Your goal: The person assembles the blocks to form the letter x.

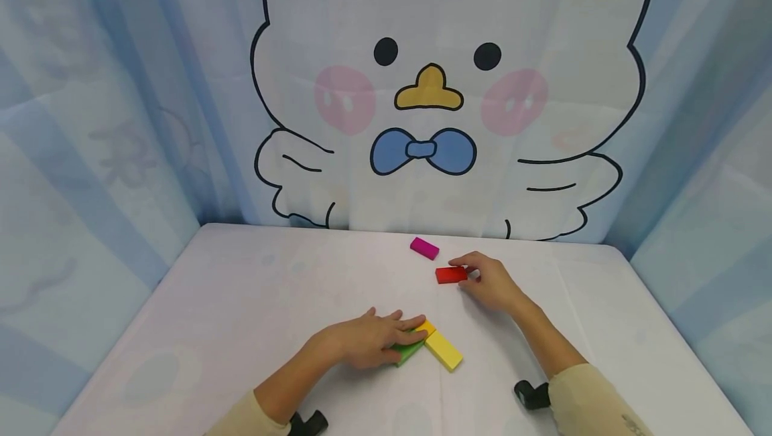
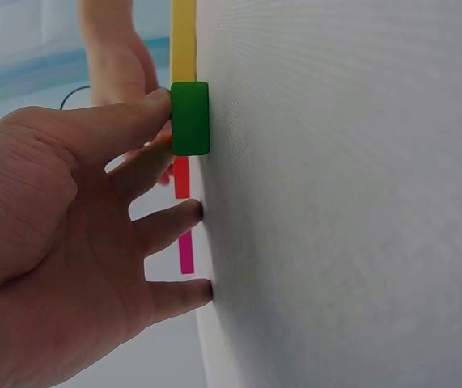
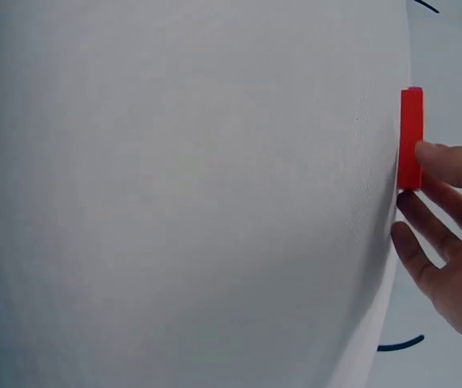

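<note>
My right hand (image 1: pixel 491 282) pinches the right end of a red block (image 1: pixel 447 276) between thumb and fingers, and the block lies on the table. The right wrist view shows the thumb on the side of that block, the other fingers spread below it. Nearer to me, my left hand (image 1: pixel 370 341) rests with fingers spread over a green block (image 1: pixel 410 354) and a yellow-orange block (image 1: pixel 427 327). Its thumb touches the green block, partly hidden under the hand. A longer-looking yellow block (image 1: pixel 444 351) lies at an angle against these two.
A magenta block (image 1: pixel 425 248) lies beyond the red one, near the back edge of the white table (image 1: pixel 271 282). Behind the table hangs a curtain (image 1: pixel 434 201) with a cartoon bird, and more curtains flank both sides. Black devices (image 1: pixel 532 396) sit at both wrists.
</note>
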Demonstrator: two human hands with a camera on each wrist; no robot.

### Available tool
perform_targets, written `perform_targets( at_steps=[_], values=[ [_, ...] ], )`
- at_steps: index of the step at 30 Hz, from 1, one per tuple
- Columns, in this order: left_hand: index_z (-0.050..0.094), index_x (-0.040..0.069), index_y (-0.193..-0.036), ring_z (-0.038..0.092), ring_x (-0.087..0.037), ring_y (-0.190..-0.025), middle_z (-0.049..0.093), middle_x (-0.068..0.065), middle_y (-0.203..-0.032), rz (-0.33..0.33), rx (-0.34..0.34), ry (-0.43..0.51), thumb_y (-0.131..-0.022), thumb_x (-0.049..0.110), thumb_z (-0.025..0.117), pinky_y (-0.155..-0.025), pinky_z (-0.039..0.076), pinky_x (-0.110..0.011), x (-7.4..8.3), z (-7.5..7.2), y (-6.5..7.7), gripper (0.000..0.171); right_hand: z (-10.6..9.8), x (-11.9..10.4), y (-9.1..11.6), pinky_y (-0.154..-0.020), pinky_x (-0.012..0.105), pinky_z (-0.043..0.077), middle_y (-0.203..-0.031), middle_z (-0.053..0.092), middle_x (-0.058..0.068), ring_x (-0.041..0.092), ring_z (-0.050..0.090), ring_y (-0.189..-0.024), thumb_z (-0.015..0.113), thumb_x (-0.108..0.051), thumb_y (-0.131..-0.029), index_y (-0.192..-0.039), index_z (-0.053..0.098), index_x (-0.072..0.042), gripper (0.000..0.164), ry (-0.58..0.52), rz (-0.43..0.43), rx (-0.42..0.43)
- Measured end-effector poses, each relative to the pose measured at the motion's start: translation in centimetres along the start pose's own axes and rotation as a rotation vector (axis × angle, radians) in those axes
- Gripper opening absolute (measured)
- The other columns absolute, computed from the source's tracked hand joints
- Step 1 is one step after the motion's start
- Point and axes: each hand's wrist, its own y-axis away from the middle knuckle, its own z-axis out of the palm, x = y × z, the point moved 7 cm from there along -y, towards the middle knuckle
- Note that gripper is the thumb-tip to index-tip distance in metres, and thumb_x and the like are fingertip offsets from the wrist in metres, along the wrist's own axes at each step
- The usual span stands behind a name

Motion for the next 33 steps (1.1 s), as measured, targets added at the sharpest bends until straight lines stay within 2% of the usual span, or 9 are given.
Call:
perform_targets(
  at_steps=[11, 25, 33],
  values=[
    [0.040, 0.043, -0.158, 0.030, -0.025, -0.159, 0.025, 0.021, -0.170, 0.011, 0.012, 0.000, -0.105, 0.028, 0.062, -0.123, 0.025, -0.069, -0.28, 0.20, -0.07, 0.059, 0.81, -0.31, -0.52, -0.099, 0.049, 0.058, -0.124, 0.067, 0.011, 0.029, 0.061, -0.111, 0.073, -0.002, -0.094, -0.133, 0.071, -0.011, 0.040, 0.042, 0.023, -0.050],
    [0.041, 0.043, -0.158, 0.031, -0.025, -0.158, 0.026, 0.021, -0.170, 0.014, 0.012, 0.011, -0.105, 0.028, 0.062, -0.122, 0.026, -0.069, -0.18, 0.13, 0.03, 0.059, 0.65, -0.50, -0.77, -0.097, 0.048, 0.058, -0.118, 0.066, 0.010, 0.027, 0.061, -0.106, 0.073, 0.001, -0.092, -0.127, 0.074, -0.011, 0.037, 0.058, 0.030, -0.031],
    [0.041, 0.042, -0.158, 0.031, -0.025, -0.158, 0.026, 0.021, -0.170, 0.015, 0.012, 0.013, -0.105, 0.028, 0.062, -0.122, 0.026, -0.069, -0.07, -0.03, 0.19, 0.059, 0.37, -0.27, -0.98, -0.090, 0.042, 0.060, -0.118, 0.067, 0.011, 0.027, 0.060, -0.103, 0.074, 0.001, -0.092, -0.124, 0.076, -0.011, 0.035, 0.041, 0.050, -0.024]
  ],
)
